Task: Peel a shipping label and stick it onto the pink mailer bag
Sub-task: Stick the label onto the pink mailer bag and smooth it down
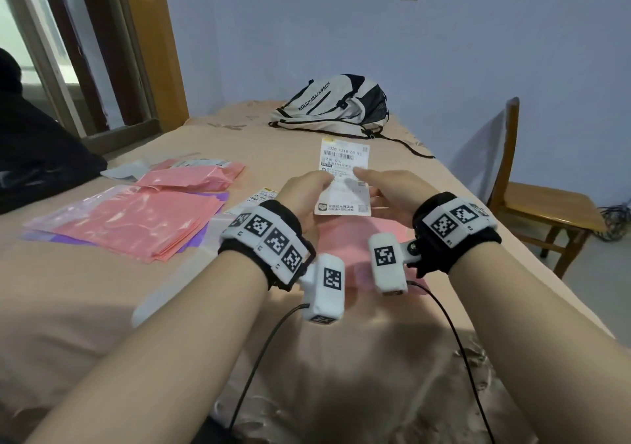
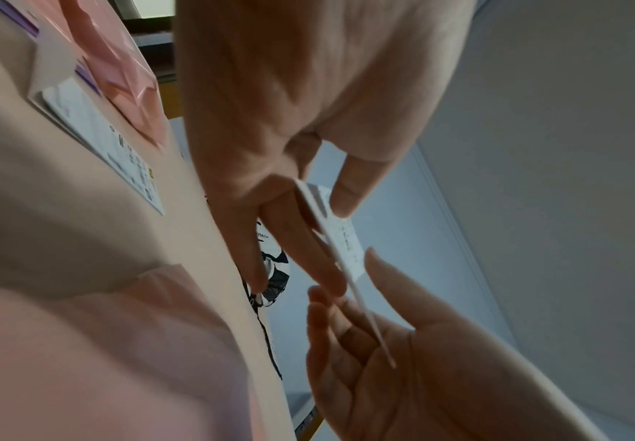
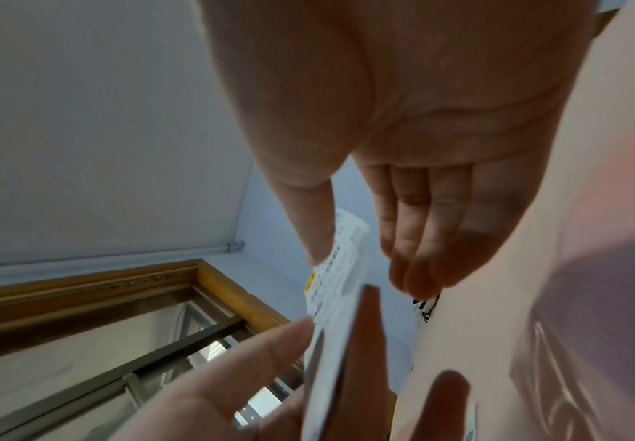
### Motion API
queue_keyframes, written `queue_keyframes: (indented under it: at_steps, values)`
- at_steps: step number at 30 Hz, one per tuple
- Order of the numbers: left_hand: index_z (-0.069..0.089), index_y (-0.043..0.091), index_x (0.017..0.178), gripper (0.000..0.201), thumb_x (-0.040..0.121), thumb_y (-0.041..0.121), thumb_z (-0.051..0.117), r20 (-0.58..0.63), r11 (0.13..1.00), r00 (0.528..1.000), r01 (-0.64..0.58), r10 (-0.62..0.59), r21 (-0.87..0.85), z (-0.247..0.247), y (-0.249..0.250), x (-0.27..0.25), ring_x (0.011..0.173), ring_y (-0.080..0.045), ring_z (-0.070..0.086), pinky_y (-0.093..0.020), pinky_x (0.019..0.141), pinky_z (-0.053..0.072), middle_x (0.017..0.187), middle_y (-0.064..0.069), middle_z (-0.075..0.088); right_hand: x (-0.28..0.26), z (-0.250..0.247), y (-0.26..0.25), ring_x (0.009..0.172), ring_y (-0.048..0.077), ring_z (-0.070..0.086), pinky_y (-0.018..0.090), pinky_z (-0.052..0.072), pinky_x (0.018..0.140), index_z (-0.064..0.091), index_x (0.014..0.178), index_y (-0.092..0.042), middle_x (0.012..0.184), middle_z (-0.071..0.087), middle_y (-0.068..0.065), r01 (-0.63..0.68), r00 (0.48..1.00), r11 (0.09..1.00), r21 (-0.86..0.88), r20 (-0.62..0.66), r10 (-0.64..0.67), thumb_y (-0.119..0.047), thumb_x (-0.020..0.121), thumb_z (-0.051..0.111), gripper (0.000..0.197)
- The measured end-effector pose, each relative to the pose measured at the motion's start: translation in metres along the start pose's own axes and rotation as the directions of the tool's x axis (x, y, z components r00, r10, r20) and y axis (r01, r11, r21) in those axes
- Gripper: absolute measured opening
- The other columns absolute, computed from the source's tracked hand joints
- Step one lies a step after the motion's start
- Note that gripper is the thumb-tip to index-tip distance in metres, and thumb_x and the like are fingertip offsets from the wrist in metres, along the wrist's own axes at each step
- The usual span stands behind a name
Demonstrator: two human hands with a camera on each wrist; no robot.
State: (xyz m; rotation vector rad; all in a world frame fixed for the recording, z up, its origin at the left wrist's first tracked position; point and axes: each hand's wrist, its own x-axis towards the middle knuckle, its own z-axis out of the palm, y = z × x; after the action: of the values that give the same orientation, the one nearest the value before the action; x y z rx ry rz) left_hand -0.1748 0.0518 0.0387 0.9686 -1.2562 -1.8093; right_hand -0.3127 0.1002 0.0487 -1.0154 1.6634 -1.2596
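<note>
A white shipping label (image 1: 345, 157) with barcodes and a yellow corner mark is held up over the bed, printed face toward me. My left hand (image 1: 324, 181) pinches its left edge between thumb and fingers. From the other side, my right hand (image 1: 364, 173) has its thumb on the face and its fingers behind. The left wrist view shows the label (image 2: 346, 238) edge-on between my left thumb and fingers. In the right wrist view my thumb presses the label (image 3: 340, 268). A pink mailer bag (image 1: 351, 242) lies flat on the bed under both hands, partly hidden by my wrists.
A stack of pink mailers (image 1: 136, 221) on purple sheets lies at the left, with more pink bags (image 1: 194, 175) behind it. Other labels (image 1: 257, 199) lie by my left wrist. A white backpack (image 1: 334, 105) sits at the bed's far end. A wooden chair (image 1: 539, 204) stands right. Dark cloth (image 1: 37, 157) lies far left.
</note>
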Motion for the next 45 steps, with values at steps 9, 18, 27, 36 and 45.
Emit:
queue_keyframes:
  at_steps: [9,18,27,36,45]
  values:
    - [0.064,0.008,0.109,0.025,0.088,0.015,0.054,-0.012,0.955,1.000,0.015,-0.011,0.298,0.011,-0.013,0.002,0.077,-0.020,0.066,-0.026,0.068,0.053,0.096,-0.010,0.070,-0.007,-0.010,0.012,0.061,0.011,0.061,0.018,0.052,0.050,0.056,0.073,-0.011,0.076,0.064,0.003,0.019,1.000,0.999,-0.048,-0.022,-0.020,0.001,0.089,0.057,0.019]
    - [0.063,0.000,0.117,0.046,0.076,0.022,0.067,-0.057,0.953,0.998,0.004,0.014,0.302,0.015,-0.011,0.000,0.093,-0.025,0.072,-0.039,0.089,0.057,0.108,-0.014,0.073,-0.013,-0.016,0.018,0.064,0.015,0.066,0.023,0.055,0.056,0.058,0.075,-0.010,0.080,0.067,0.006,-0.001,0.999,0.997,-0.083,-0.052,-0.004,0.000,0.087,0.056,0.015]
    - [0.066,-0.003,0.087,0.015,0.073,0.001,0.064,-0.052,0.951,0.999,0.016,0.000,0.309,0.013,-0.020,0.007,0.091,-0.032,0.071,-0.042,0.090,0.056,0.108,-0.024,0.071,-0.017,-0.013,0.024,0.080,0.026,0.066,0.033,0.056,0.072,0.061,0.107,-0.001,0.099,0.069,0.016,-0.039,0.998,0.990,-0.134,-0.059,0.032,-0.001,0.084,0.063,0.024]
    - [0.061,0.010,0.076,0.027,0.050,0.014,0.067,-0.106,0.837,0.993,0.019,0.048,0.547,0.018,-0.030,0.017,0.092,-0.030,0.072,-0.050,0.093,0.054,0.087,-0.020,0.070,-0.010,-0.007,0.031,0.085,0.028,0.064,0.043,0.052,0.092,0.064,0.101,0.000,0.114,0.069,0.025,-0.095,0.992,0.953,-0.288,-0.105,0.067,-0.006,0.080,0.066,0.021]
    - [0.045,0.014,0.053,0.022,0.054,0.013,0.067,-0.082,0.749,0.994,0.001,0.071,0.663,0.019,-0.031,0.017,0.070,-0.021,0.050,-0.032,0.066,0.042,0.072,-0.015,0.049,-0.001,-0.006,0.037,0.081,0.029,0.063,0.042,0.053,0.086,0.066,0.106,0.007,0.110,0.069,0.027,-0.125,0.988,0.927,-0.354,-0.126,0.085,-0.013,0.075,0.070,0.038]
